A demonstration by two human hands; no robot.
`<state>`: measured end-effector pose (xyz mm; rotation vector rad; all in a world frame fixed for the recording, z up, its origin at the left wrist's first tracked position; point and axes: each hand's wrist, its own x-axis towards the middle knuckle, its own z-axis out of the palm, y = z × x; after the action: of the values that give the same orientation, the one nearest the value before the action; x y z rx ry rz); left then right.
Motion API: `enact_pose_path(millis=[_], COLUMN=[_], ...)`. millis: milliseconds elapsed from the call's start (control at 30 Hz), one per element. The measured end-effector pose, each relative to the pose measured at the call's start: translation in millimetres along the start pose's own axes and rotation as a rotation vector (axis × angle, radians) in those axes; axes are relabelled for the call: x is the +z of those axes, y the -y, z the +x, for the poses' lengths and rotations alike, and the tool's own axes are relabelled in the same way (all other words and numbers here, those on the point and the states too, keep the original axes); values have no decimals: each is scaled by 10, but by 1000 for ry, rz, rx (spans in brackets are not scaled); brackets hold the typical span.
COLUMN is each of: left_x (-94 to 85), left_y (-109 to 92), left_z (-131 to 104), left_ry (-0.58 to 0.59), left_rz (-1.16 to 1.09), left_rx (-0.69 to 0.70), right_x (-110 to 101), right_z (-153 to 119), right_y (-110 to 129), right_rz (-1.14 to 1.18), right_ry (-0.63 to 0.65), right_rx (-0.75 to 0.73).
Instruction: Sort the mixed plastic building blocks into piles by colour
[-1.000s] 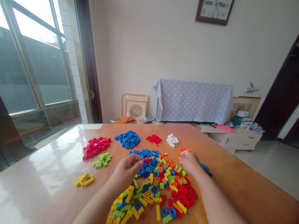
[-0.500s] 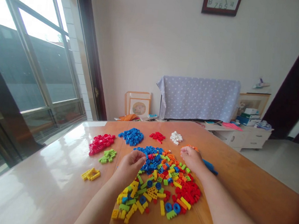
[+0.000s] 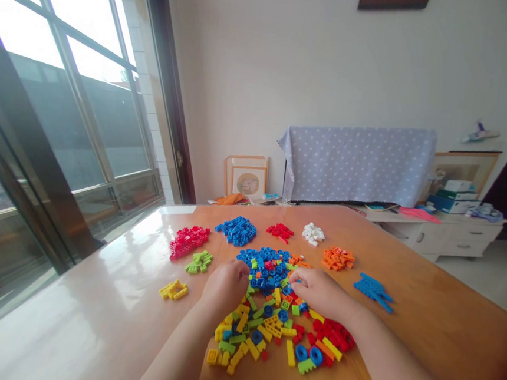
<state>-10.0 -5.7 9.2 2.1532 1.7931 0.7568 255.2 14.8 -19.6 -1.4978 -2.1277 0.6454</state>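
Observation:
A large mixed heap of toy bricks lies on the wooden table, blue at its far side, yellow and green at the left, red at the right. My left hand is over the heap's left edge, its fingers curled together; what they hold, if anything, is hidden. My right hand is above the heap's right side, beside the blue pieces, with fingertips bent together; anything between them is too small to make out.
Around the heap lie sorted piles: yellow, green, pink-red, blue, red, white, orange and long blue pieces. A white cabinet stands beyond the table.
My right hand has moved from beside the orange pile back over the mixed heap, uncovering that pile and the long blue pieces. The camera view has turned slightly left.

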Motion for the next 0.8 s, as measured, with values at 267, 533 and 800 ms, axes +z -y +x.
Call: enact_pose_path(millis=[267, 533, 800], left_x=[89, 90, 121], left_y=[-66, -52, -14], left_z=[-27, -11, 12], left_ry=[75, 139, 186], left_rz=[326, 334, 257], left_rx=[16, 33, 61], right_x=[-1, -24, -43], right_z=[-13, -41, -55], right_y=[75, 139, 165], right_rz=[-67, -41, -43], right_ry=[88, 76, 63], right_rx=[-24, -16, -11])
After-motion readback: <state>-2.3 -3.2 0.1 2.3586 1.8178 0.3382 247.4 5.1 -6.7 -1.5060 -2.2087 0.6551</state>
